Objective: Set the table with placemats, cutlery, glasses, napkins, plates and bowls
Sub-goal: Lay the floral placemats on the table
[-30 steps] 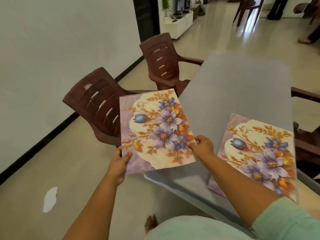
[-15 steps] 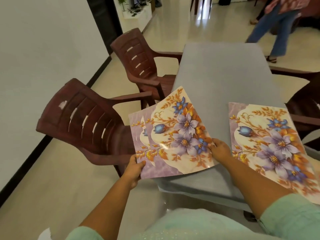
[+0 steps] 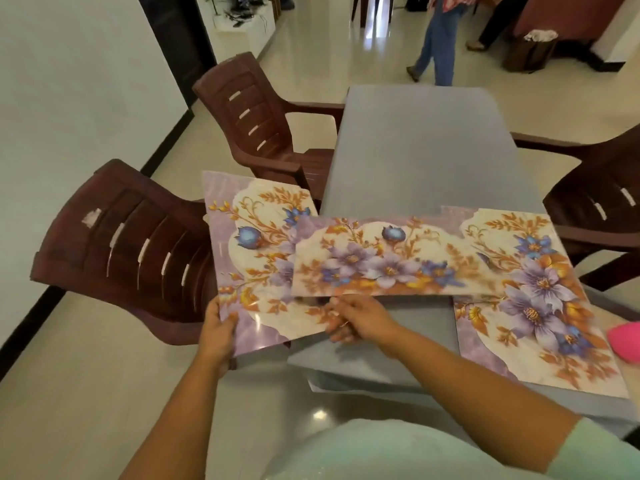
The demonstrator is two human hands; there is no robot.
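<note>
While the left hand (image 3: 217, 329) grips one floral placemat (image 3: 254, 258), the right hand (image 3: 358, 318) pinches another placemat (image 3: 381, 261).

One mat pulled off the held stack and swung sideways

The right hand (image 3: 360, 318) has drawn the top mat (image 3: 377, 258) away from the stack, turned it long side across and carried it toward mid-frame, where its far end now overlaps the laid mat (image 3: 540, 306). The left hand (image 3: 218, 332) is left holding the lower mat (image 3: 242, 258) alone at left centre. A pink object (image 3: 627, 341) has appeared at the right edge.
</note>
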